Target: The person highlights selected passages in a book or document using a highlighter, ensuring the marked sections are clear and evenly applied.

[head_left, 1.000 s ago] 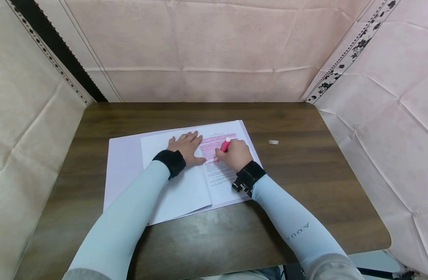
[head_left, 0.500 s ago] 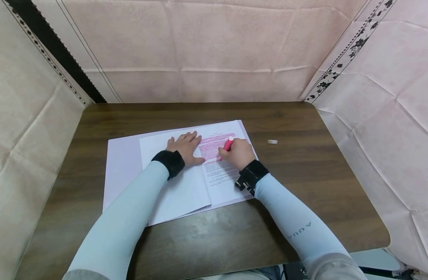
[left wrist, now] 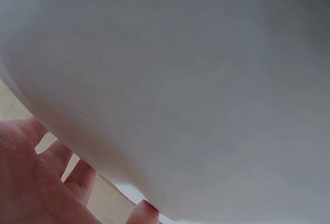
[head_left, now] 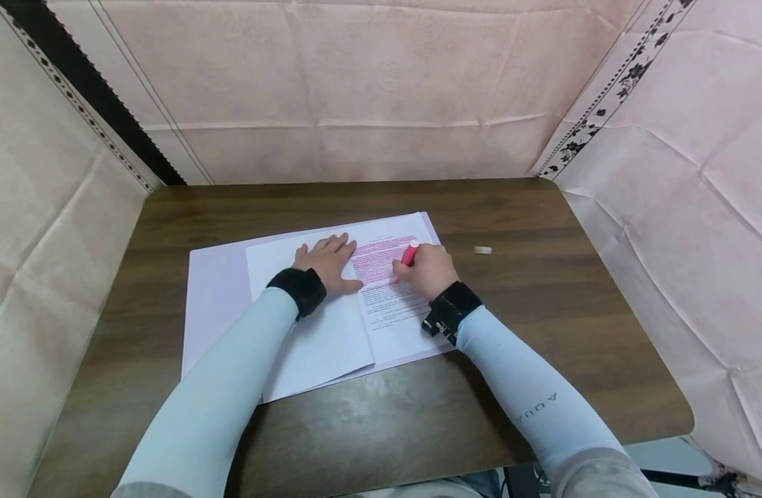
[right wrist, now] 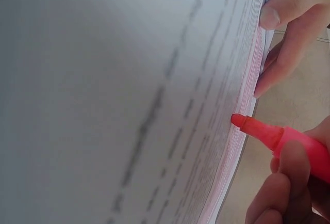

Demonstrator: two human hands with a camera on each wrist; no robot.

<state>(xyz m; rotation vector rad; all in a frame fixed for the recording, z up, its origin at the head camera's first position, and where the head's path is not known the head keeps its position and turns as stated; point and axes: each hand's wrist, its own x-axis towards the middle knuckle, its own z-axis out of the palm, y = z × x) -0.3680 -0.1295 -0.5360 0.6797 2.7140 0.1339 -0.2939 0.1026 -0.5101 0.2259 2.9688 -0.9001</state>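
Fingers of the right hand (head_left: 429, 271) are curled narrowly around a bright pink, thick-barrelled marker with a white end (head_left: 408, 256), while the left hand (head_left: 327, 263) lies spread wide and flat on the blank white left-hand page (head_left: 318, 339) of an open paper booklet. The marker sits over the white printed right-hand page (head_left: 396, 337), its long axis slanting: white end up and away from the person, orange-red tip (right wrist: 238, 120) down, towards the person and slightly left. What seems to matter most is where that tip stands, around the lower edge of the pink-coloured lines (head_left: 381, 259), with plain black print (head_left: 383, 308) on the person's side of it. It looks to be at the paper, though firm contact is hard to confirm. The right hand is nearer, just right of the tip; the left thumb lies beside the print's left edge, apart from the marker.
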